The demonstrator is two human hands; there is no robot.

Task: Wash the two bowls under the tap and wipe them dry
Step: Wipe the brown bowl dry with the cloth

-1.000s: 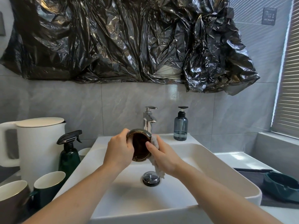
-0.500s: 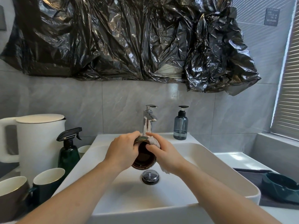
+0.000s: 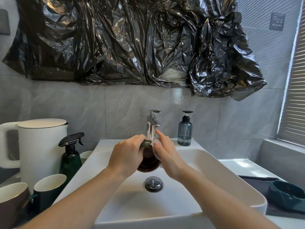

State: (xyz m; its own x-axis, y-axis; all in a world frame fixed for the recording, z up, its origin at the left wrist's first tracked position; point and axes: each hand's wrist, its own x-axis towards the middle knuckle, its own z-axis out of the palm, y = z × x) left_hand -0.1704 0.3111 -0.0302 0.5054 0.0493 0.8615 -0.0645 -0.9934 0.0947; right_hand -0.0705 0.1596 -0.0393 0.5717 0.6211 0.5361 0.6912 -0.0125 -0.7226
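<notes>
My left hand (image 3: 127, 157) grips a small dark brown bowl (image 3: 148, 161) by its rim, tilted on edge over the white basin (image 3: 206, 164), just below the chrome tap (image 3: 152, 126). No water shows at the spout. My right hand (image 3: 166, 154) presses a white cloth (image 3: 156, 146) against the bowl's right rim, fingers curled over the cloth and the index finger pointing up toward the tap. A second bowl, dark green (image 3: 288, 194), sits on a dark mat at the right.
Left of the basin stand a white kettle (image 3: 41, 146), a green spray bottle (image 3: 71, 156) and two mugs (image 3: 47, 189). A blue soap dispenser (image 3: 185, 131) stands right of the tap. The drain plug (image 3: 153, 183) sits in the basin. Black plastic sheeting covers the wall above.
Both hands and the bowl moved up closer to the tap. The bowl turned in my left hand, and the cloth shifted from behind its right side to its upper right rim.
</notes>
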